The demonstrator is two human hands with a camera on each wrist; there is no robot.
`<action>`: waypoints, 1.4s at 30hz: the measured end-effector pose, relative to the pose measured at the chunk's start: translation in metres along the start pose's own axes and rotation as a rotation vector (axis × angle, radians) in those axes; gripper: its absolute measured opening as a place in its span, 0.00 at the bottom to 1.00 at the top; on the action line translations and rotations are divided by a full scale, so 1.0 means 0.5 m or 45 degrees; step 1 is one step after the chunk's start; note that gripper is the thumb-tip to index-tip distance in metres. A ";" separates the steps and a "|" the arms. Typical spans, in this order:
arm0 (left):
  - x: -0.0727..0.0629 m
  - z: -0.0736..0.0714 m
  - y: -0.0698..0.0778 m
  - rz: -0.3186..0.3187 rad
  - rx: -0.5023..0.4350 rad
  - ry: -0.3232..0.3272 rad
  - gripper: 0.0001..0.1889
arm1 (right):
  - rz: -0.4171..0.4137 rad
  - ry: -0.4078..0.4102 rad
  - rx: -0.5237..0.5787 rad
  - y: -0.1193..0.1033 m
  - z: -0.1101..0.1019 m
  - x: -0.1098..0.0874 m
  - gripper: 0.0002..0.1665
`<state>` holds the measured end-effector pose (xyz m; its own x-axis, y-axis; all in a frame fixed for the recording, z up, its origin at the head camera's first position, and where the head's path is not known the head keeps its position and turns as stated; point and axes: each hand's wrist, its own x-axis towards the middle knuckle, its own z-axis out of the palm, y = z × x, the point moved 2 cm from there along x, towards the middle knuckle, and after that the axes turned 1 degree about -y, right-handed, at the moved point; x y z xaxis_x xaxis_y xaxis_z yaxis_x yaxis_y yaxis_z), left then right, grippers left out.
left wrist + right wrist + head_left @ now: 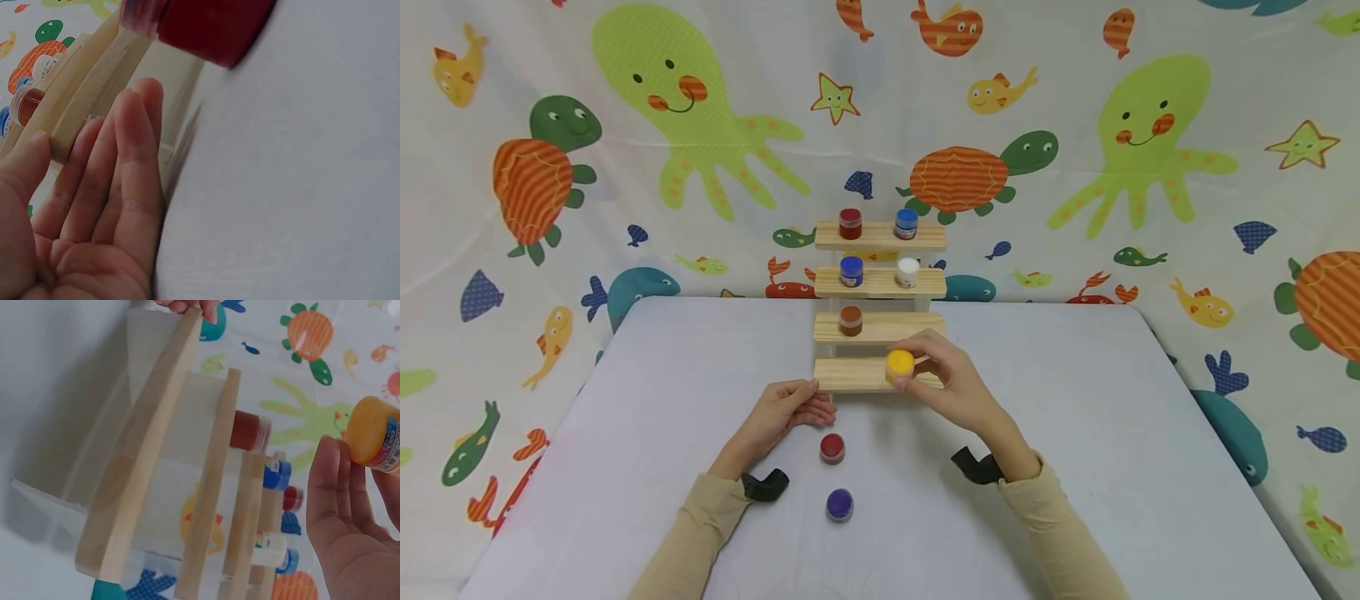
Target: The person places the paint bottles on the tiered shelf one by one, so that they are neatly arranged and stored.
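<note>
Right hand [946, 379] pinches yellow jar [899, 366] above lowest wooden shelf [852, 375]; left hand [788, 407] pinches that shelf's left end; red jar [832, 448], purple jar [839, 505] on table [1097, 467] nearby

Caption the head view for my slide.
Right hand holds a yellow jar; left hand grips the lowest wooden shelf.

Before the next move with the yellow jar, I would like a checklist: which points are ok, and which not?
1. Yellow jar held by right hand: ok.
2. Left hand holding the bottom shelf at its left end: ok.
3. Left part of bottom shelf free of jars: ok.
4. Yellow jar's lid tight: cannot tell.
5. All jars off the table: not ok; a red jar and a purple jar stand there.
</note>
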<state>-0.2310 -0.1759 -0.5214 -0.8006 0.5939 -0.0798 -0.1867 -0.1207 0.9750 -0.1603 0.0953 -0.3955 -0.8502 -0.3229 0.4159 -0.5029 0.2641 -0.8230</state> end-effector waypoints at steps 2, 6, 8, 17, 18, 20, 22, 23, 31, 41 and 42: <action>0.000 0.001 0.000 -0.001 -0.005 0.001 0.28 | 0.001 0.012 -0.004 -0.002 -0.003 0.005 0.22; 0.001 0.002 0.000 -0.002 -0.013 -0.002 0.28 | 0.003 0.049 -0.031 -0.008 -0.008 0.018 0.23; 0.001 0.002 0.000 -0.004 -0.015 -0.002 0.28 | 0.003 0.073 -0.044 -0.012 -0.011 0.025 0.24; 0.001 0.001 0.002 -0.005 -0.012 0.001 0.28 | -0.064 0.141 -0.024 -0.090 -0.020 0.050 0.22; 0.001 0.001 0.002 -0.005 -0.014 0.001 0.28 | -0.071 0.147 -0.022 -0.094 -0.021 0.052 0.22; 0.001 0.001 0.002 -0.008 -0.015 0.002 0.28 | -0.081 0.165 -0.024 -0.102 -0.022 0.054 0.22; 0.001 0.001 0.002 -0.014 -0.012 0.002 0.29 | -0.080 0.190 -0.030 -0.106 -0.023 0.056 0.22; 0.001 0.001 0.001 -0.019 -0.015 0.007 0.29 | -0.074 0.204 -0.031 -0.108 -0.024 0.056 0.22; 0.001 0.000 -0.001 -0.024 -0.012 0.008 0.29 | -0.047 0.301 -0.026 -0.088 -0.033 0.060 0.22; 0.000 0.001 0.000 -0.012 -0.010 0.012 0.29 | -0.065 0.397 0.040 -0.004 -0.039 0.069 0.25; 0.000 0.001 0.000 -0.013 -0.008 0.013 0.29 | -0.059 0.404 0.046 0.003 -0.038 0.070 0.25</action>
<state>-0.2309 -0.1755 -0.5213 -0.8042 0.5872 -0.0921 -0.1987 -0.1195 0.9727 -0.1939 0.1016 -0.3747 -0.8355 -0.0325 0.5485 -0.5412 0.2216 -0.8112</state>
